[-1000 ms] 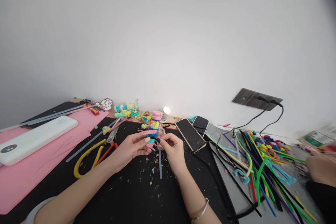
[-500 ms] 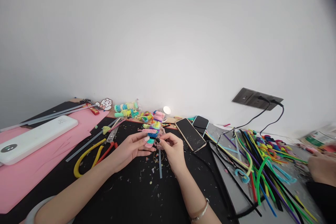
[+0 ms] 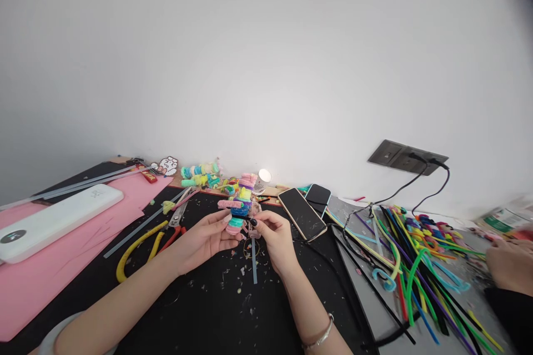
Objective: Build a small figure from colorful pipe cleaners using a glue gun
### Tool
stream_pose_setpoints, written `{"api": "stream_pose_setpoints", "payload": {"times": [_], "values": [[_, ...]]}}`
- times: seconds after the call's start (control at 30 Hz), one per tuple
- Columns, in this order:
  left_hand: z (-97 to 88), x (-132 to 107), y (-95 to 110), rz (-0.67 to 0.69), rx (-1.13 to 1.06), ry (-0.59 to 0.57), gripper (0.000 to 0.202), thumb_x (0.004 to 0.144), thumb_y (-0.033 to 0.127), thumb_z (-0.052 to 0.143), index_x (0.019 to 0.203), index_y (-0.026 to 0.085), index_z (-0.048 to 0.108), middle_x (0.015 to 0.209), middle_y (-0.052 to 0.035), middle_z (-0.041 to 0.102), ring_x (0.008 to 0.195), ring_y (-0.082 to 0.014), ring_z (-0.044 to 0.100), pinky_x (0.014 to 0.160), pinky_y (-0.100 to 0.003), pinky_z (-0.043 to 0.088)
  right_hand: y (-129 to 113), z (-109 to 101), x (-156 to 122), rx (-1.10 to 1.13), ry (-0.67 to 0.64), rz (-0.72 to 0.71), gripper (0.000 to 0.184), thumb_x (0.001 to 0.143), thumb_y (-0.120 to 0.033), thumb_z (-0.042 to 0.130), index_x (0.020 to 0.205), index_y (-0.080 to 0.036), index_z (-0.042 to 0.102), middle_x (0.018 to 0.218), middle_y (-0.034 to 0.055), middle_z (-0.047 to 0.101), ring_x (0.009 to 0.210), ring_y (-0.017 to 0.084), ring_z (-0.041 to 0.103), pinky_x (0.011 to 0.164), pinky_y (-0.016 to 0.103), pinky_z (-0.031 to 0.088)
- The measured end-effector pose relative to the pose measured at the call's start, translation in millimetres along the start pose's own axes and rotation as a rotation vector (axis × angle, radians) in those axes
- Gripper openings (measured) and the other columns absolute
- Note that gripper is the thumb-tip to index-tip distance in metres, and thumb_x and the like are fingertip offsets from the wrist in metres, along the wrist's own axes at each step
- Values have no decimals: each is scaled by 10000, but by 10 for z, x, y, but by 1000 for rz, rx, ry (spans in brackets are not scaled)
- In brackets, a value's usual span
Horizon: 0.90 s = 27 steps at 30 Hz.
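Note:
A multicoloured pipe-cleaner figure [image 3: 240, 208], with pink, yellow, blue and teal bands and a pink piece sticking out to the left, is held up between both hands over the black table. My left hand [image 3: 208, 237] closes its thumb and fingers on the lower left side. On the lower right side, the thumb and fingertips of my right hand [image 3: 275, 237] pinch the figure; the exact contact is partly hidden. Between the hands, a translucent strip [image 3: 255, 267] points toward me, its upper end hidden.
Yellow-handled pliers [image 3: 144, 249], pink sheets [image 3: 62, 266] and a white power bank [image 3: 62, 222] lie left. Two phones [image 3: 302, 212] lie right, near loose pipe cleaners [image 3: 420, 272]. Cables [image 3: 445, 191] run from the wall socket [image 3: 406, 156]. Another person's hand [image 3: 510, 263] is far right.
The figure has shifted slightly left and turned a little in my hands, its pink side piece now higher. Both hands keep their hold with only small movement.

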<state>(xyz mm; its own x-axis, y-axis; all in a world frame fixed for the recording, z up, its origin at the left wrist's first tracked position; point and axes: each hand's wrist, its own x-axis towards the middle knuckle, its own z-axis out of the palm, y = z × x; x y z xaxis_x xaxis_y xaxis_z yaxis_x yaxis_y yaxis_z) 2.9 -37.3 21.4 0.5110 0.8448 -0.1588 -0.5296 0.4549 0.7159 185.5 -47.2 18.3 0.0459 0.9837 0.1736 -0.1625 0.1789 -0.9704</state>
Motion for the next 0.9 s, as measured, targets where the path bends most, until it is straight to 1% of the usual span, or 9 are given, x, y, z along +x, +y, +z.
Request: {"api": "stream_pose_setpoints", "payload": {"times": [0.1,0.23,0.37,0.5,0.67,0.8,0.9], "values": [[-19,-7,-2,-26,-9,-36,268,747,250,816,982,161,723,770,-50,740,732,-172,709,712,-279,572,-8,2,3,4,-24,-4,118,685,-289,770,686,-183,717,665,-2,632,598,126,516,573,245,417],[-54,-10,-22,-34,3,-96,326,741,276,821,1033,165,728,799,-60,738,734,-172,697,705,-289,558,-16,2,11,13,-42,5,129,675,-295,777,674,-184,713,649,-6,632,580,128,521,574,249,419],[-79,-9,-38,-39,22,-127,317,751,289,811,1036,175,734,785,-55,727,731,-170,686,716,-302,546,-11,-11,16,2,-58,-2,111,673,-276,775,662,-182,716,655,-5,637,589,128,525,586,248,419],[-72,-13,-35,-50,39,-137,278,766,304,798,1004,174,737,783,-54,719,729,-168,679,714,-300,537,-9,-23,6,-15,-74,-7,106,682,-274,770,661,-184,716,658,-6,637,599,130,526,599,250,417],[-49,-22,-29,-63,38,-146,289,750,320,810,976,160,728,755,-50,704,700,-157,671,693,-284,531,-31,-20,-4,-41,-83,1,122,678,-288,774,651,-187,714,645,-10,630,597,133,528,592,250,415],[-67,-14,-39,-65,23,-161,287,746,316,814,973,164,729,777,-53,713,703,-160,679,683,-281,536,-22,-16,7,-38,-91,7,138,662,-305,783,642,-190,711,641,-4,633,602,143,531,596,258,419],[-91,-3,-50,-69,16,-162,261,757,318,805,959,169,732,786,-54,716,708,-163,683,691,-288,538,-5,-18,10,-20,-92,16,121,661,-289,784,644,-192,713,646,-6,637,603,141,530,603,258,415]]}}
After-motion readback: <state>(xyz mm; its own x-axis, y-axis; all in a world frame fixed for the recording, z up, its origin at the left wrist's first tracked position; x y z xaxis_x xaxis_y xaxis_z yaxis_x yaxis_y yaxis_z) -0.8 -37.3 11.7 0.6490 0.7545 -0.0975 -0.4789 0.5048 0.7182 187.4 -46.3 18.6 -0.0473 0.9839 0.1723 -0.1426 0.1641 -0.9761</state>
